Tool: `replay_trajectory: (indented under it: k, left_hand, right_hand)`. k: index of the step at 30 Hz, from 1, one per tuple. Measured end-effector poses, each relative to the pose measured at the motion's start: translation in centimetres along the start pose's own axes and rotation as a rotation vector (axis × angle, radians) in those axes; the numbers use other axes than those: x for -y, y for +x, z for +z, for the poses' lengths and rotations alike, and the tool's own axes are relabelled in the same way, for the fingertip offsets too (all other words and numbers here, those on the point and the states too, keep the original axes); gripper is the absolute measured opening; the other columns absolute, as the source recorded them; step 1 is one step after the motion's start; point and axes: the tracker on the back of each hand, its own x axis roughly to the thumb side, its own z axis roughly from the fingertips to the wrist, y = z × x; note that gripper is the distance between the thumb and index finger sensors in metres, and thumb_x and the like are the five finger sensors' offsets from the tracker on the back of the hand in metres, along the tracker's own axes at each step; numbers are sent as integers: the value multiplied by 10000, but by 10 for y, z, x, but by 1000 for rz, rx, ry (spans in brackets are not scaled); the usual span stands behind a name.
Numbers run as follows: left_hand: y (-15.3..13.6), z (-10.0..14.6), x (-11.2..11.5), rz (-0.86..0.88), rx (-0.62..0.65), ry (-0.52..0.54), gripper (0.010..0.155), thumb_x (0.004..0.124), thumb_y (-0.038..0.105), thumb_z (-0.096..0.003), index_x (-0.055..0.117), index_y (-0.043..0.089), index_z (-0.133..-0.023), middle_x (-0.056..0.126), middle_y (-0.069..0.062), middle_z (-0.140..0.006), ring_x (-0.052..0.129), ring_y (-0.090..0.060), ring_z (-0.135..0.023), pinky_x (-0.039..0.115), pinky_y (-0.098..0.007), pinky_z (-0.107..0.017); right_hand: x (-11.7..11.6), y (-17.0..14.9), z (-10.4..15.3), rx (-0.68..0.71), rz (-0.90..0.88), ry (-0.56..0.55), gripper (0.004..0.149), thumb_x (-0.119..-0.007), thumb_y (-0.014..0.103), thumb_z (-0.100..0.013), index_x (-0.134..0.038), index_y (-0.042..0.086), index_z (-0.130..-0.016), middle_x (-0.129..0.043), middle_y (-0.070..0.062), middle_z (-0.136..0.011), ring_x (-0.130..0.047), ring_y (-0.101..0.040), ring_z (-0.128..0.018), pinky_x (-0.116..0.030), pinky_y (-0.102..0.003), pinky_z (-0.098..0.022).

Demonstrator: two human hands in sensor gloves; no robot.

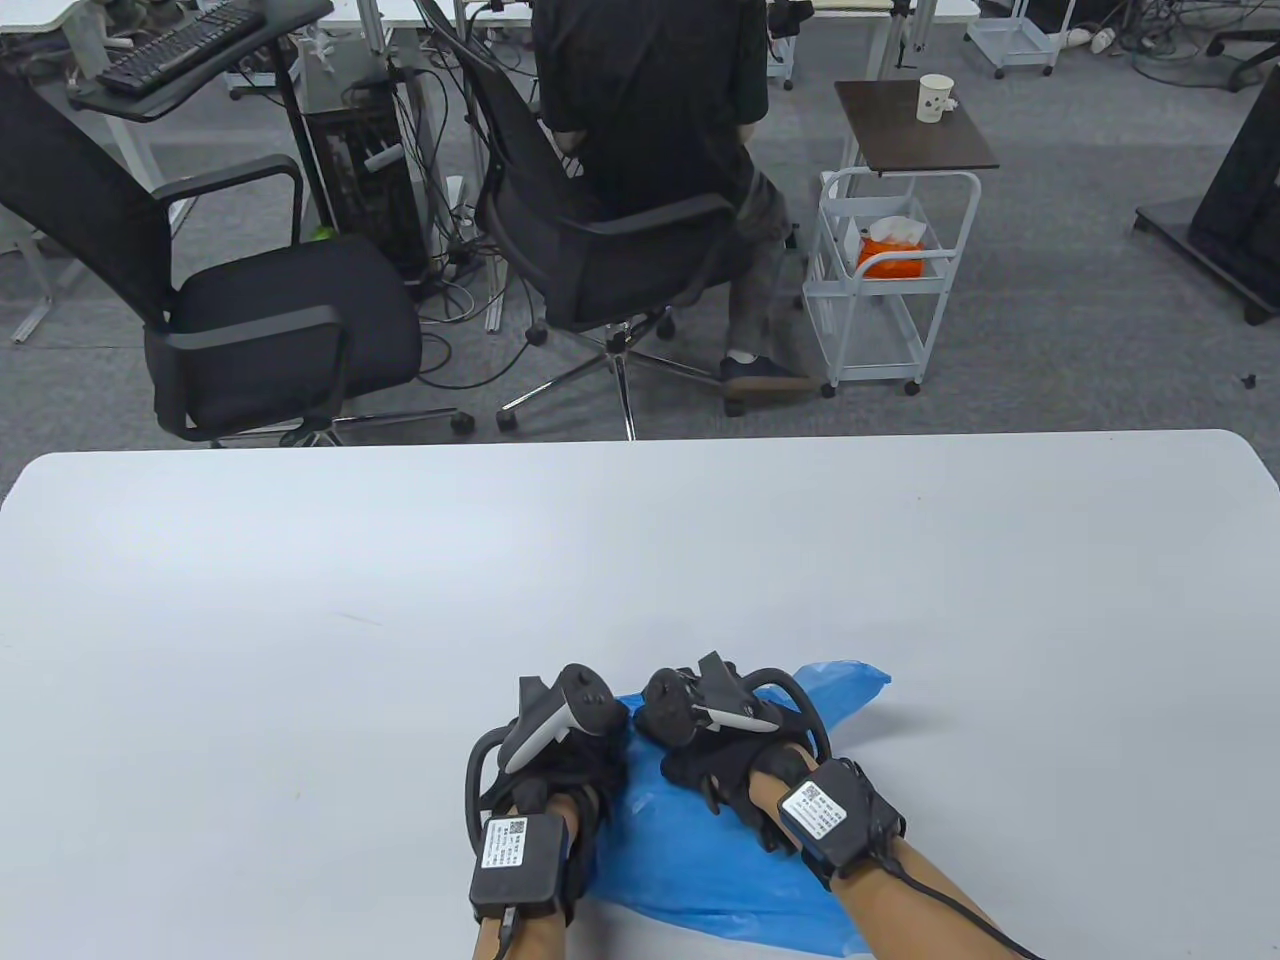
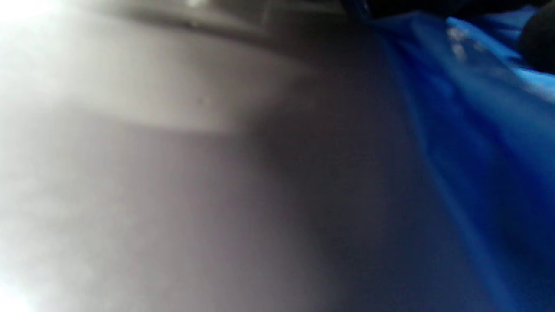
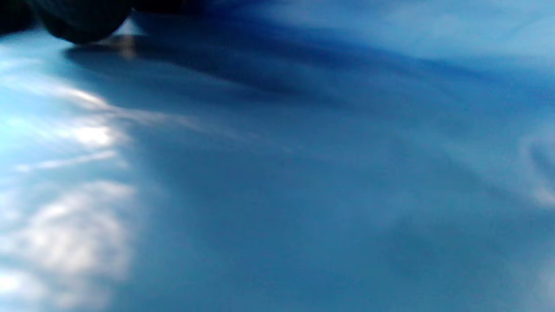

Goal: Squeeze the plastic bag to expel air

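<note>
The white desk (image 1: 400, 600) carries a blue plastic bag (image 1: 700, 850) at its near edge, lying flattened. The table view shows the left hand (image 1: 560, 770) and right hand (image 1: 740, 770) pressing on it side by side; their finger spread is hidden. The blurred wrist views show only close-up film and a dark fingertip (image 3: 82, 21).

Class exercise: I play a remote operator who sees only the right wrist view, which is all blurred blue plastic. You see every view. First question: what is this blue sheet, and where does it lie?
Observer: It is a blue plastic bag, lying flat on a white table near the front edge.
Operator: Are both hands on it?
Observer: Yes. The left hand rests on its left edge, the right hand on its middle.
Operator: Which end is uncovered?
Observer: The far right corner pokes out beyond the right hand.
</note>
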Motion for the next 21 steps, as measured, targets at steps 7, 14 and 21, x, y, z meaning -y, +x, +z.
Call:
replay_trajectory:
  k: [7,14,21]
  left_hand:
    - [0,0,0,-1,-8,2,648,634,466,-414,307,483,-973,152,213,-1077,72,-126,-1066,138,-539,-781]
    - [-2,0,0,4,-10,0,648,636,463,-416,307,482,-974,152,217,-1076,73,-116,-1065,136,-529,-785]
    - [-3,1,0,15,-14,-10,648,628,467,-416,291,495,-968,137,230,-1071,58,-110,-1057,118,-524,-776]
  right_hand:
    - [-4,-39,10,-27,-15,19,622,-633,540,-391,-348,536,-943,-232,281,-1118,-208,-8,-1115,-232,-401,-857]
    - [-14,-83,27,-83,-32,17,617,-630,529,-395,-325,545,-931,-203,298,-1110,-205,4,-1114,-227,-403,-858]
    - [-22,-113,39,-112,-62,2,607,-628,519,-395,-326,548,-921,-207,306,-1103,-230,10,-1113,-235,-410,-857]
